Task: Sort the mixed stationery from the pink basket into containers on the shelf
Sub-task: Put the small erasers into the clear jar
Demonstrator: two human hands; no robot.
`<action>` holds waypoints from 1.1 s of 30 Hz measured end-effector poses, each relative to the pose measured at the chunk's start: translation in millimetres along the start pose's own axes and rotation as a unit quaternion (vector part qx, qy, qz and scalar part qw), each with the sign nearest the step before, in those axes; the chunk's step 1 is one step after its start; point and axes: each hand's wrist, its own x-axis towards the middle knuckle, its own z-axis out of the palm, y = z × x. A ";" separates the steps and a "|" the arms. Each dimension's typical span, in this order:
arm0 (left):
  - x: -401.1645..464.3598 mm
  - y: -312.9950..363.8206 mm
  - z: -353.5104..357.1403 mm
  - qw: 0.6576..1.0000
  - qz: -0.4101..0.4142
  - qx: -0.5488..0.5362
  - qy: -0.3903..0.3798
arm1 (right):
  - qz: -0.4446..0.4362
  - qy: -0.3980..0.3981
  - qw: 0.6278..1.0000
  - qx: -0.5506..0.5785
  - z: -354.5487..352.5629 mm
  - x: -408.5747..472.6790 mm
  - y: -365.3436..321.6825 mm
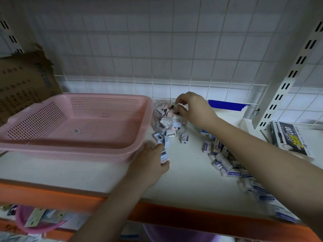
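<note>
Sharpeners [159, 137] lie beside the jar [168, 119]; right hand [194, 109] pinches one over it, left hand [152, 158] grips several.

White shelf [183, 172], pink basket [52, 151] at left, clear jar [167, 126], loose sharpeners [184, 137], scattered erasers [225, 163]
</note>
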 end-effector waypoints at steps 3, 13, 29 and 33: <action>-4.4 2.5 -1.4 1.000 0.002 -0.022 0.005 | -0.024 -0.023 0.999 -0.016 -6.2 -25.3 -3.4; -26.9 3.9 -11.2 0.993 -0.010 -0.099 0.068 | 0.049 -0.217 0.952 -0.209 33.5 -67.8 -32.6; -44.7 -1.1 -33.2 0.979 0.011 -0.201 0.038 | 0.077 -0.205 0.967 -0.128 58.7 -68.2 -39.7; -52.2 6.9 -46.4 0.973 0.038 -0.224 0.031 | 0.009 -0.159 0.983 -0.095 52.6 -55.9 -52.1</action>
